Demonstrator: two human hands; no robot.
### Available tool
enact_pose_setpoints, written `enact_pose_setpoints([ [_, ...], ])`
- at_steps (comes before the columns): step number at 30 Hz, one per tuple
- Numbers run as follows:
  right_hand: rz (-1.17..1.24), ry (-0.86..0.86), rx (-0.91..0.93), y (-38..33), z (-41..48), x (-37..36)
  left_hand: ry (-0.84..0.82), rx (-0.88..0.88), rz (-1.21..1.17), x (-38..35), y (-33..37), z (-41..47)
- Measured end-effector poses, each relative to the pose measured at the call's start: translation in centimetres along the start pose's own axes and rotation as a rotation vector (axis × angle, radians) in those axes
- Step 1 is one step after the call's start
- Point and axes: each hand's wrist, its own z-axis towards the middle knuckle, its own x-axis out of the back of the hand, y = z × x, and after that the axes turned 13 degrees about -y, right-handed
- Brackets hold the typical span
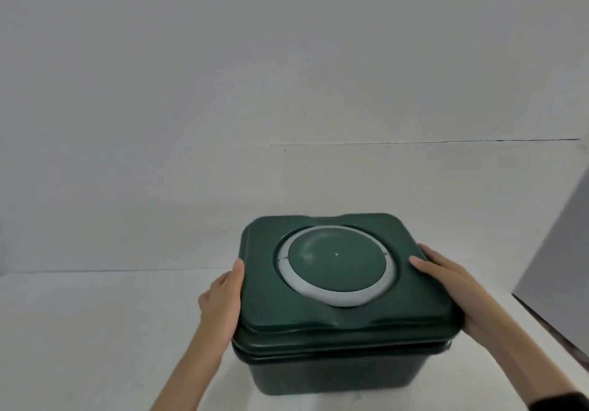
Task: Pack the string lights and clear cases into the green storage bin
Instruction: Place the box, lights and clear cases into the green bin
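Note:
The green storage bin [334,369] stands on a white table, low in the middle of the head view. Its green lid [264,289] is on top and has a round dome ringed by a grey handle [338,296]. My left hand [223,299] grips the lid's left edge, thumb on top and fingers down the side. My right hand [452,286] grips the lid's right edge in the same way. No string lights or clear cases show; the bin's inside is hidden by the lid.
The white table [95,331] runs left and in front of the bin. A plain white wall [287,75] rises behind. A grey box or panel [561,251] stands at the right edge, close to my right hand.

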Motion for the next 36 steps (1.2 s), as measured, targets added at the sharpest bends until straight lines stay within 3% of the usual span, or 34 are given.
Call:
enact_pose_setpoints([
  [12, -0.048, 0.016, -0.076, 1.5, -0.1, -0.9, -0.031, 0.051, -0.102, -0.1, -2.5, 1.8],
  [19, -0.001, 0.029, -0.097, 2.3, -0.2, -1.2, -0.201, 0.078, -0.246, 0.0, -5.0, 2.2],
  [27, 0.041, 0.001, -0.068, 2.2, -0.8, -2.7, -0.136, -0.008, -0.091, 1.5, -7.0, 3.1],
  [36, 0.048, 0.04, -0.08, 3.0, -0.6, -3.6, -0.173, -0.049, -0.125, 2.7, -7.8, 3.1],
])
